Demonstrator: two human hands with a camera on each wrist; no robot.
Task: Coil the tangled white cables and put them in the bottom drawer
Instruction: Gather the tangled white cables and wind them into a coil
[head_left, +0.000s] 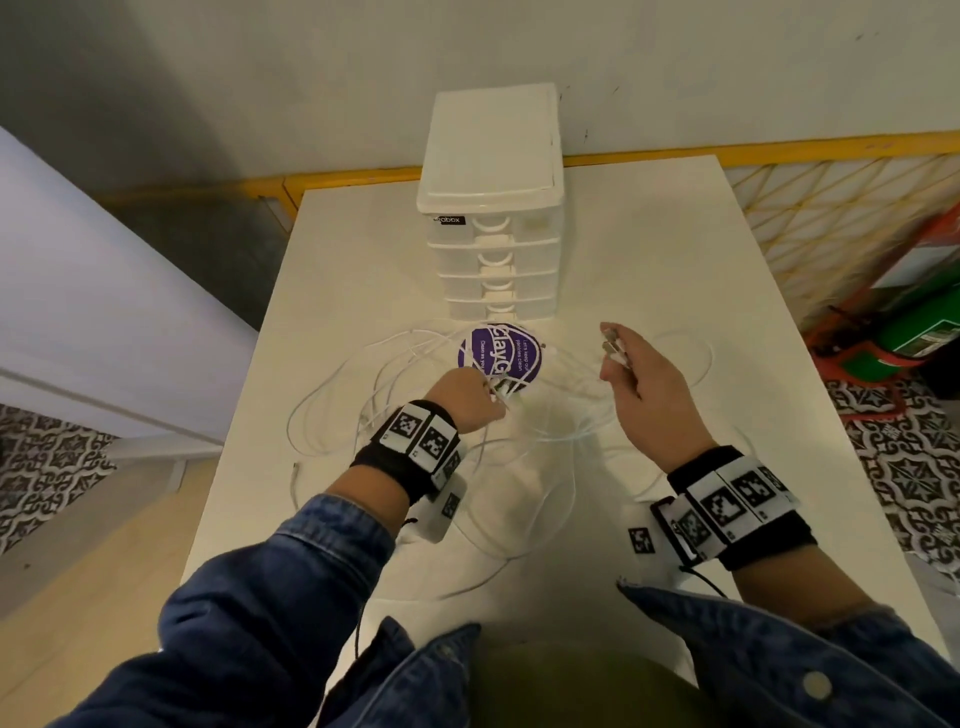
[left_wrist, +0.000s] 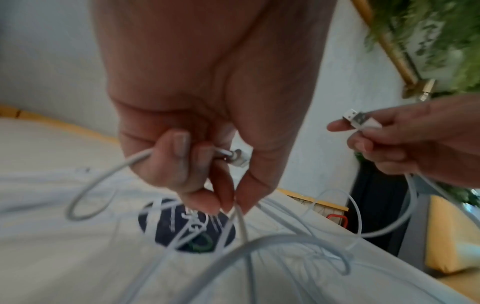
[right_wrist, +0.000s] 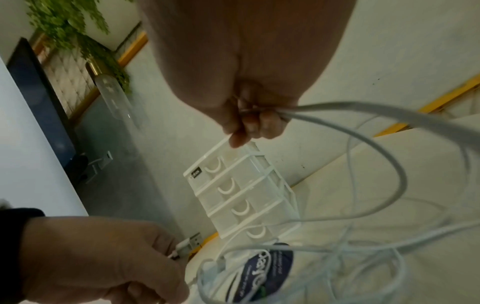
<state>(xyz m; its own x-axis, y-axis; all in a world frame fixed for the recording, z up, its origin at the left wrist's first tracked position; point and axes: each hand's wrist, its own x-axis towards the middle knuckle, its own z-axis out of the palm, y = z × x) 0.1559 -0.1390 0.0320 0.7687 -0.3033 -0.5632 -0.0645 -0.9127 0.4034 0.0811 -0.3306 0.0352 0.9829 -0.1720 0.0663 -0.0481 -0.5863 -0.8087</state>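
Untangling white cables (head_left: 332, 395) on the table (head_left: 675, 291).
Left hand (head_left: 467, 397) pinching a plug end, right hand (head_left: 636, 374) gripping USB plugs (head_left: 613, 345); loops sprawled before the drawer unit (head_left: 496, 249), drawers closed.

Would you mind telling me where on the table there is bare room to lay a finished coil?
The table is bare right of the drawer unit, up to its far edge, and in a narrower strip left of the unit. Around the purple sticker, between left hand and right hand, white cables crowd it.
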